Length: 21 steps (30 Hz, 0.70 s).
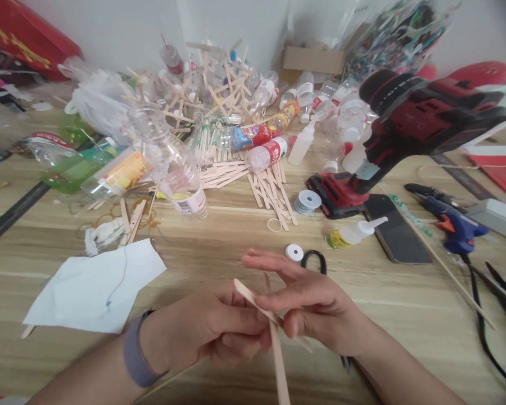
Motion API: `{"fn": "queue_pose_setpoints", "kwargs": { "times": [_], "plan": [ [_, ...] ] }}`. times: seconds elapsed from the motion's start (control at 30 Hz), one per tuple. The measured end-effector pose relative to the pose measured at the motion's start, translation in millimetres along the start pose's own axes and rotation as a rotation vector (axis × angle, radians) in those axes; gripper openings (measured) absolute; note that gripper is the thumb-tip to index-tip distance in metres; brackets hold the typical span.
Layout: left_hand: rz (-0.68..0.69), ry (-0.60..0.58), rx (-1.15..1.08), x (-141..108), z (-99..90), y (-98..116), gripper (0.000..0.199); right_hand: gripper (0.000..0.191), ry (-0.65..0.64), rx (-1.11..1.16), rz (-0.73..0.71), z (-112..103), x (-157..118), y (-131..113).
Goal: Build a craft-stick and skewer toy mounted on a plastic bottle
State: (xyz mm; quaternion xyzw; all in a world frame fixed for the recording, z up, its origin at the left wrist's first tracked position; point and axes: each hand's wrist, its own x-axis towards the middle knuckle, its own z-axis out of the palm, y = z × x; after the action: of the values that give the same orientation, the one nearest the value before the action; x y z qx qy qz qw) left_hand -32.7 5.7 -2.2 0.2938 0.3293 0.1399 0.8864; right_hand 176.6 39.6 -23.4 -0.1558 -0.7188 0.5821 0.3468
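Two crossed wooden sticks [279, 365] are located at the lower centre of the frame. The left hand [225, 320] pinches them near the crossing. The right hand [320, 306] contacts them with its fingers; blur prevents telling whether it grips. A black looped handle [314, 253] lies just beyond the right hand. A cordless drill [430, 112] stands at upper right.

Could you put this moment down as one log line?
left hand: pinching crossed pale flat wooden sticks | right hand: touching the same sticks | nearby: small round white spool, black-handled scissors, partly hidden
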Motion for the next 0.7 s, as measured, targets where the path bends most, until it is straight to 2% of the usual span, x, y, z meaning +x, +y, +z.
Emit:
{"fn": "queue_pose_setpoints", "kwargs": {
  "times": [0.3,0.7],
  "plan": [
    [0.016,-0.013,-0.045,0.7,-2.7,-2.2,0.035,0.038,0.018,-0.047,-0.082,6.6,4.0,8.1],
    [0.005,-0.042,-0.078,1.5,0.3,0.3,0.037,0.039,-0.021,-0.074,-0.083,3.6,2.6,10.3]
  ]
}}
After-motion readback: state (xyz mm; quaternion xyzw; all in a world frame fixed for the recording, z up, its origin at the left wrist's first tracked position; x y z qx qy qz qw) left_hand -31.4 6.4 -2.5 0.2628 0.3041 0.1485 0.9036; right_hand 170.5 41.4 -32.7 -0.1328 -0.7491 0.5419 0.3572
